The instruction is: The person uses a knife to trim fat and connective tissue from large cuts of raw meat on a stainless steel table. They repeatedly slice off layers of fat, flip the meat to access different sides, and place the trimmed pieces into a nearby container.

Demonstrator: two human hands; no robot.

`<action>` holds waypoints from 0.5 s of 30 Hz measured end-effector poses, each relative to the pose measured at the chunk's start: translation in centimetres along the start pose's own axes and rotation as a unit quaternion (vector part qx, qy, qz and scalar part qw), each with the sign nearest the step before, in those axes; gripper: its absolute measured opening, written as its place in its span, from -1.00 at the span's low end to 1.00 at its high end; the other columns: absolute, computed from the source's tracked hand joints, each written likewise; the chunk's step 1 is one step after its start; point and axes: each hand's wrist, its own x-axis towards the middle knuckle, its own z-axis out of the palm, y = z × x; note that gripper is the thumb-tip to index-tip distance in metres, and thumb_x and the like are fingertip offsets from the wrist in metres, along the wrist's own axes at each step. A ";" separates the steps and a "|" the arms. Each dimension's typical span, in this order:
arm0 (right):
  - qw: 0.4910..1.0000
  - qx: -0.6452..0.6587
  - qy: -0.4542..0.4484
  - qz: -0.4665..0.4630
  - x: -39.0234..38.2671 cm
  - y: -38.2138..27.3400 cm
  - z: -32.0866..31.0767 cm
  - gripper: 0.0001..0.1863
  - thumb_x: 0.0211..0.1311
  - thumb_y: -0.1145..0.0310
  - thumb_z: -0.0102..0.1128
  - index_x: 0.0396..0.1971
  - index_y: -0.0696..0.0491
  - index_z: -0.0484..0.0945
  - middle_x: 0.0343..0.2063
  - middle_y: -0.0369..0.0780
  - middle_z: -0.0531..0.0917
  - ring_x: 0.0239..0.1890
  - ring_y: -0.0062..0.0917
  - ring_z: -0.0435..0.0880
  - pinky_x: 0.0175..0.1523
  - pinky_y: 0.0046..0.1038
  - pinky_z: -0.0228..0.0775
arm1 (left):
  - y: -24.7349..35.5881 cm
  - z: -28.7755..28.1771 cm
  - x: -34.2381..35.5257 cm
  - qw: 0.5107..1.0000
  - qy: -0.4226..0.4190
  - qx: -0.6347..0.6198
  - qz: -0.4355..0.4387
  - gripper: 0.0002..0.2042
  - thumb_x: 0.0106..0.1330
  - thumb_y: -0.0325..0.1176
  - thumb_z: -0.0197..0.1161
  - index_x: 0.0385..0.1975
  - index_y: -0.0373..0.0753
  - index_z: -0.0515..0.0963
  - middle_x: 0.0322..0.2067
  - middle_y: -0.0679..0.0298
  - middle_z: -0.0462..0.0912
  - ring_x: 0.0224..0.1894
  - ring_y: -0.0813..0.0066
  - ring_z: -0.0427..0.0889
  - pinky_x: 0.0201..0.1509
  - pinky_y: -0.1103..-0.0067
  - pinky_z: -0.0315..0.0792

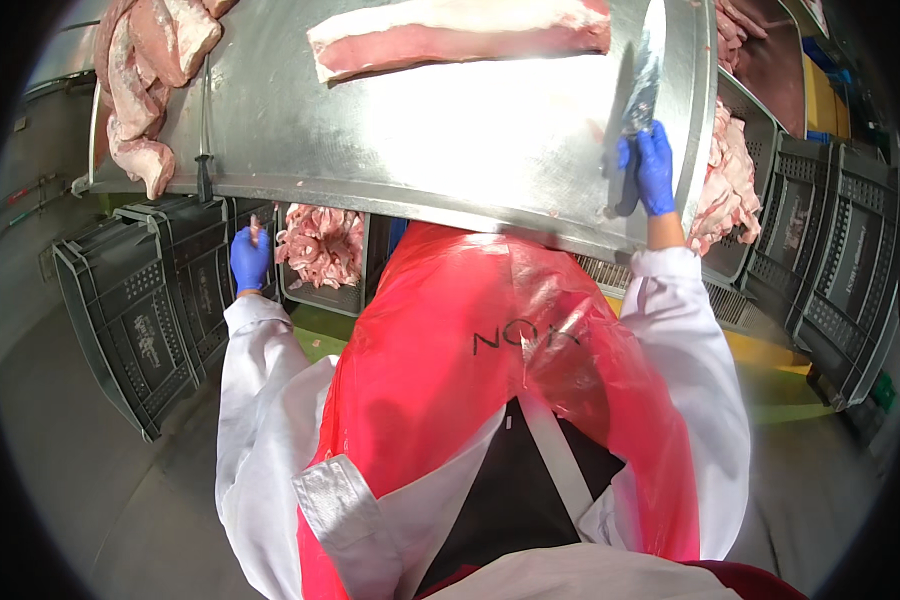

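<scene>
Knife (646, 85) in grasp, over the right end of a bare-metal tabletop (270, 130) that gleams under strong light. Grey perforated crates (135, 310) stand on both sides above a grey floor (140, 500), and one crate of pale meat trimmings (320, 245) sits below the near edge. Beyond the glare lies a long slab of meat (460, 42), running left to right. The knife's long axis runs away from the person, almost square to the slab, its tip pointing to the far side and slightly right. The gloved right hand (650, 170) is closed around the handle, forearm reaching forward. The gloved left hand (250, 258), low beside the trimmings, pinches a small pink scrap (254, 230).
</scene>
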 end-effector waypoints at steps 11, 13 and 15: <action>0.988 -0.013 0.133 -0.073 4.1 -3.3 -3.7 -0.84 0.52 0.40 -0.07 -0.06 0.13 0.42 -0.44 -0.12 0.63 -0.56 -0.50 0.56 -0.43 -0.50 0.46 | 48.6 11.6 4.4 0.801 -0.007 -0.267 0.535 -0.67 0.29 -0.35 0.17 0.05 -0.03 0.62 0.22 0.20 0.51 0.23 0.00 0.47 0.32 0.23 0.34; 0.986 -0.049 0.148 -0.067 3.3 -4.6 -3.9 -0.88 0.51 0.42 -0.07 -0.12 0.12 0.42 -0.47 -0.15 0.60 -0.58 -0.52 0.54 -0.45 -0.52 0.43 | 53.8 12.3 3.4 0.767 -0.046 -0.162 0.619 -0.65 0.34 -0.34 0.11 0.10 0.02 0.62 0.28 0.26 0.49 0.29 0.03 0.44 0.36 0.27 0.31; 0.983 -0.086 0.138 -0.080 2.5 -4.6 -5.7 -0.90 0.52 0.41 -0.05 -0.16 0.11 0.42 -0.52 -0.21 0.55 -0.60 -0.53 0.52 -0.49 -0.52 0.39 | 55.1 12.0 3.6 0.735 -0.124 -0.088 0.661 -0.66 0.39 -0.30 0.09 0.13 0.00 0.61 0.28 0.24 0.50 0.32 0.05 0.42 0.40 0.28 0.27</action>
